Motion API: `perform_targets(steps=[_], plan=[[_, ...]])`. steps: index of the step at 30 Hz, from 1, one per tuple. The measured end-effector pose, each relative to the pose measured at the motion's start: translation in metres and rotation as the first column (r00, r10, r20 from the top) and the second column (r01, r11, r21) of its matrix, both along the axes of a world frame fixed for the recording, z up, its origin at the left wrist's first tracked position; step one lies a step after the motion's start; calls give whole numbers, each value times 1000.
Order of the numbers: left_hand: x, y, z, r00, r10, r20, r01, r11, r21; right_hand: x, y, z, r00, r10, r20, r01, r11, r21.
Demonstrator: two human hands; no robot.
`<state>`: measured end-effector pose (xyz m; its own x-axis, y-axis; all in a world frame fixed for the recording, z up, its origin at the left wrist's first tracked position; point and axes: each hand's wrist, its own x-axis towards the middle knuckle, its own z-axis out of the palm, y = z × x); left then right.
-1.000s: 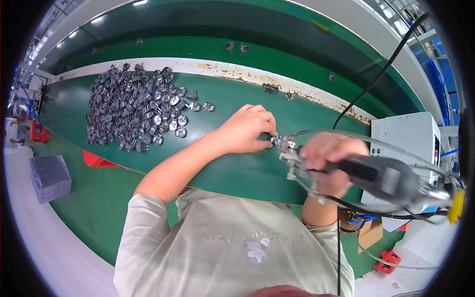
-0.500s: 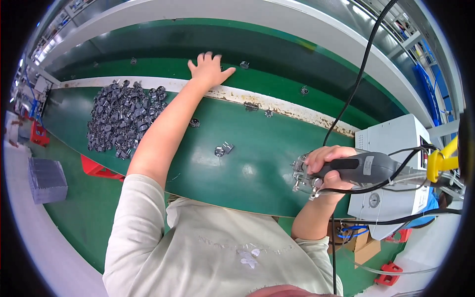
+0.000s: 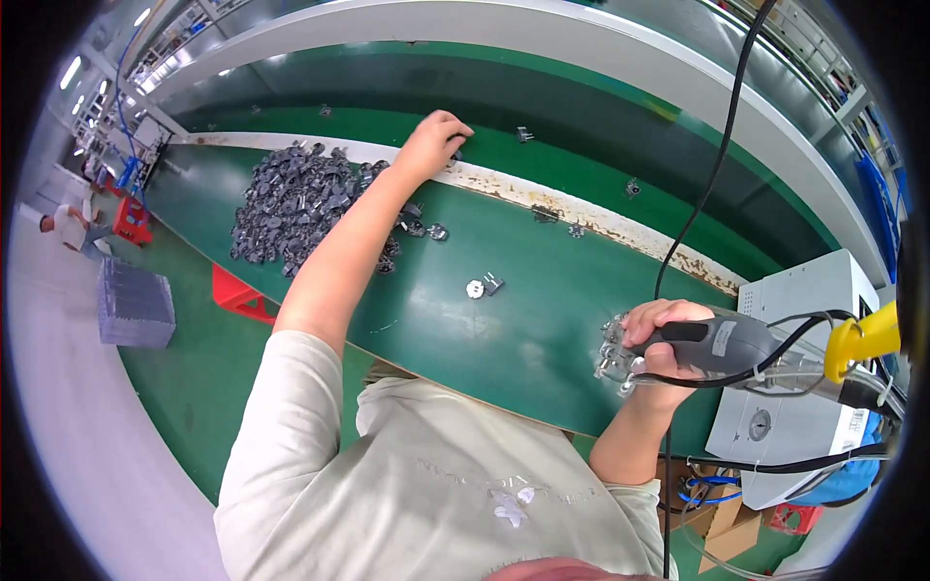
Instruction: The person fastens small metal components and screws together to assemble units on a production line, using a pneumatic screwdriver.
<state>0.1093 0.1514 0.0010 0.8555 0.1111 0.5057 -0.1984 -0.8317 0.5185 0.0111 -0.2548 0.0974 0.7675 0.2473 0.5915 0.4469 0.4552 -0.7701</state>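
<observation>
A red stool (image 3: 237, 290) stands at the front edge of the worktop (image 3: 542, 353), whose left part bears a heap (image 3: 291, 208) of dark parts. The left hand (image 3: 433, 147) is stretched past the heap, above the white ledge (image 3: 513, 184), fingers curled beside a dark part (image 3: 457, 156); whether its grip holds it, I cannot tell. Two parts (image 3: 475, 289) lie together mid-worktop. The right hand (image 3: 668, 337) grasps a grey driver (image 3: 727, 344), near a white machine (image 3: 799, 290).
</observation>
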Motion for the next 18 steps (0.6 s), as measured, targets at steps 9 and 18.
perform_targets(steps=[9,18], plan=[[8,-29,-12,954,142,-263,-86,973,213,-3,-2,-10,994,-103,-33,103,995,14],[16,-17,6,910,1,-414,49,993,110,8,1,-6,997,-15,-72,15,1000,-9]])
